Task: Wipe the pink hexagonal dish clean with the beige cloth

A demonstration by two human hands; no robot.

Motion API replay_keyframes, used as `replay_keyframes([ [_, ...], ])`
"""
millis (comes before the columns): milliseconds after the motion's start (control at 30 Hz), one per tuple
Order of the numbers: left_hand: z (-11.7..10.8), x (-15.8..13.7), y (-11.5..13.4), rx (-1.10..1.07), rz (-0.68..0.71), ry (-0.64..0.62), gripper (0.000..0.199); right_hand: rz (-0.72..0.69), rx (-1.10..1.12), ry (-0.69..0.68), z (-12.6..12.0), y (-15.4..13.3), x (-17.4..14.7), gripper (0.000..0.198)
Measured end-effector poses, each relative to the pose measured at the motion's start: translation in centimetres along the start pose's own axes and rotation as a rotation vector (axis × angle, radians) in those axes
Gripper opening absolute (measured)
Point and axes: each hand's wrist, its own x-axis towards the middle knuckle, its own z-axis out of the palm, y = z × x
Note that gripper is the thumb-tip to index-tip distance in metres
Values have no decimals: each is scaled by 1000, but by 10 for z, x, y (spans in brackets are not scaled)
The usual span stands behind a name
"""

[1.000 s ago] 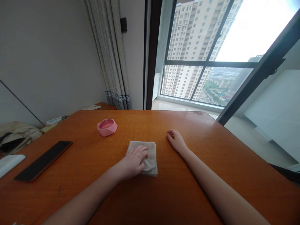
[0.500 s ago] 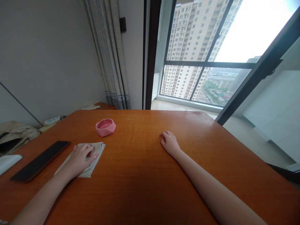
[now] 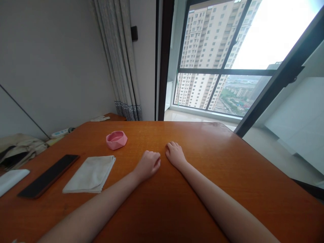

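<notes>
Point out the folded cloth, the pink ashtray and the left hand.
folded cloth (image 3: 89,173), head view, middle of its top face
pink ashtray (image 3: 116,140), head view, its rim
left hand (image 3: 149,164), head view, back of the hand

Flat white object (image 3: 11,180) at left: cut by picture edge, identity unclear. Beige crumpled fabric (image 3: 19,150) behind it, partly cut off too. Small white item with a cord (image 3: 60,132) at the orange-brown wooden tabletop (image 3: 202,189) far edge: too small to identify. Both forearms run out the bottom edge.

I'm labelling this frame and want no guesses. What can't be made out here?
- White object, head view: cut off by the left edge.
- Left hand and right hand: palms face the table, undersides hidden.
- Clutter beyond the table: too small to identify.
</notes>
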Motion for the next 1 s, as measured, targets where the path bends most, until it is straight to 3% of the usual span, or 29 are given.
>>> replay_keyframes([
  [133, 25, 39, -3, -103, -122, -28, 20, -132, 168, -35, -3, 5, -2, 25],
  [200, 30, 46, -6, -156, -100, -47, 22, -187, 220, -58, -4, 7, -2, 24],
  [367, 28, 38, -11, -230, 43, -72, 13, -232, 193, -102, -4, 7, -2, 9],
  [1000, 26, 37, -12, -230, 76, -69, 7, -247, 215, -98, -4, 7, -4, 9],
])
